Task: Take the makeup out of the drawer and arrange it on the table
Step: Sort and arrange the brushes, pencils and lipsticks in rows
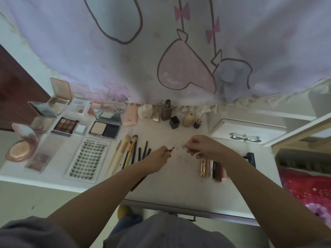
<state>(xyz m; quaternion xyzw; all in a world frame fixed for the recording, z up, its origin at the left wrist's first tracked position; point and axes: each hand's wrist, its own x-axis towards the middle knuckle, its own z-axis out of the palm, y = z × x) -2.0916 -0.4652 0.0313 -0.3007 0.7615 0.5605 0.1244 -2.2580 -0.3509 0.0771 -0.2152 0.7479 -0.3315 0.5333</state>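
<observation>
White surface (175,187) is mostly laid out already, so the task looks far along. Drawer itself is not clearly in view, so cannot tell what is left inside.

Big items first, all left of the fingers: lash tray (87,158) with "XOYO" readable on its top edge, rest of its print too small. Beyond it an open powder compact (105,126), a nine-pan eyeshadow palette (66,124) and more open palettes toward the far left. A round pink compact (21,145) sits at the far left edge.

Beyond the fingers, a row of bottles (165,111) stands along the curtain (161,51).

Just left of the left hand: brushes (125,151) and dark pencils in a fan. Under and right of the right hand: a few tubes (211,167) side by side, labels unreadable.

Left hand (157,158) grips a thin pencil (170,150), tip toward the right hand. Right hand (200,145) pinches a small pale piece (183,145), maybe the cap or a sharpener, cannot tell. Dark specks dot the surface between the hands.

Left to do, likely: finish this pencil and lay it with the others.
</observation>
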